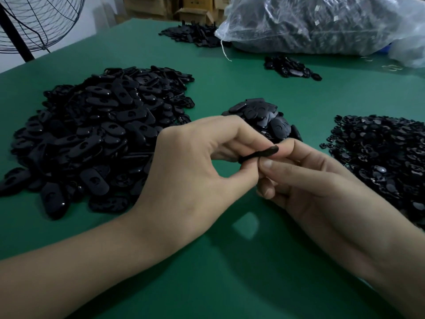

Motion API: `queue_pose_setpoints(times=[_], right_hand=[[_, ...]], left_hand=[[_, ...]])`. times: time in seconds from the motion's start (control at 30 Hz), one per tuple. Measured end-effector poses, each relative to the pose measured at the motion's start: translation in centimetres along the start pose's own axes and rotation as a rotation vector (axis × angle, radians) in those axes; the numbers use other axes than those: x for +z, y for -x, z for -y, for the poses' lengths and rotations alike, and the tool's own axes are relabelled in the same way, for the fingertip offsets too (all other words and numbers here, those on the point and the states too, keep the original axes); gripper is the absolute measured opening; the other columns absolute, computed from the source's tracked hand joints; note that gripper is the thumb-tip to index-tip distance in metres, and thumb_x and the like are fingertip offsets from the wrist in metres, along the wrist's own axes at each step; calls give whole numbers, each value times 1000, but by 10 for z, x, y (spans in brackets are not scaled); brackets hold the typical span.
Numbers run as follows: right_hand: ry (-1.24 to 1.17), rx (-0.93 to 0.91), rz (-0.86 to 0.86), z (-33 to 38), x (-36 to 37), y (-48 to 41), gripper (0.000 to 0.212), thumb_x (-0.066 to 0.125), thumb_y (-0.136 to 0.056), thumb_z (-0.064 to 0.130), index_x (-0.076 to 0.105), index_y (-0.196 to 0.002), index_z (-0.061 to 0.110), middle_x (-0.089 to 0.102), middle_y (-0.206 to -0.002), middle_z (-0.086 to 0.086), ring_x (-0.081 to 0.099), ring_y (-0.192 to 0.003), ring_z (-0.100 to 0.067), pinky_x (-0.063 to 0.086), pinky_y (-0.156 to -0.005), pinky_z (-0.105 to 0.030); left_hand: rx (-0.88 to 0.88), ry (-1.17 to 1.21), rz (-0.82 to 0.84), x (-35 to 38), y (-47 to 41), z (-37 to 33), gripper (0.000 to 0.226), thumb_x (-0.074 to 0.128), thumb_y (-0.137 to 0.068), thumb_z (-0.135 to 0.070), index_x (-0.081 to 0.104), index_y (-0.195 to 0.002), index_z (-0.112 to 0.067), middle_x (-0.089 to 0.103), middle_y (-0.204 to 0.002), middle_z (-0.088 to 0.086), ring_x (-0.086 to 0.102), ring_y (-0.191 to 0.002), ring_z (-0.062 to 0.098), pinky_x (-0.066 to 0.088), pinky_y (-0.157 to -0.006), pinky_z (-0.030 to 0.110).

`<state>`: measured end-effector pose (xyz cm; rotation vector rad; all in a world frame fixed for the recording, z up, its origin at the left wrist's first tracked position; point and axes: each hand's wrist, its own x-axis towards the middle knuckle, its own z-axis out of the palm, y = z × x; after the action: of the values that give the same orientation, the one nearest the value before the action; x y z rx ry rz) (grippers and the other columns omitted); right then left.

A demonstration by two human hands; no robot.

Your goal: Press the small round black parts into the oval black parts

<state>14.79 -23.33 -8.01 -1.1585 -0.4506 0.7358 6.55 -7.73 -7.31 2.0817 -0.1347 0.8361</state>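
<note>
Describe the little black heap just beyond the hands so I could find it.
On the green table, a big pile of oval parts lies left and a spread of small round parts right. Between them, just beyond the left hand and right hand, sits the small heap. It is far smaller than either.

Green table: black part piles, clear plastic bag.
</note>
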Motion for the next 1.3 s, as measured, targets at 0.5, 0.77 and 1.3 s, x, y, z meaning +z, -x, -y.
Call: queue_pose_setpoints(times=[0.5,0.77,1.3], right_hand=[[480,-187,-183,3,-4,-3,19,70,-90,21,69,-82,4,70,-69,-12,61,-53,-16,51,-59,-21],[215,2,-148,11,-13,-4,17,69,-85,26,73,-77,12,63,-70,-8,50,-51,-15,47,-52,-18],[396,-375,-385,35,-9,1,15,57,-102,17,71,-103,12,70,-75,-3,55,-57,-17,46,-62,-33]], left_hand=[[-420,313,170,2,0,16,27,79,-88,-9,75,-110,-23,76,-85,0,77,-82,10,58,-77,18],[-162,25,434,-11,-22,14,56,85,-83,-21,67,-135,-32,75,-94,-7,75,-86,11,58,-88,28],[-256,-546,209,40,-106,75,54,73,-80,-68,66,-128,-45,42,-113,-8,40,-127,22,27,-97,32]])
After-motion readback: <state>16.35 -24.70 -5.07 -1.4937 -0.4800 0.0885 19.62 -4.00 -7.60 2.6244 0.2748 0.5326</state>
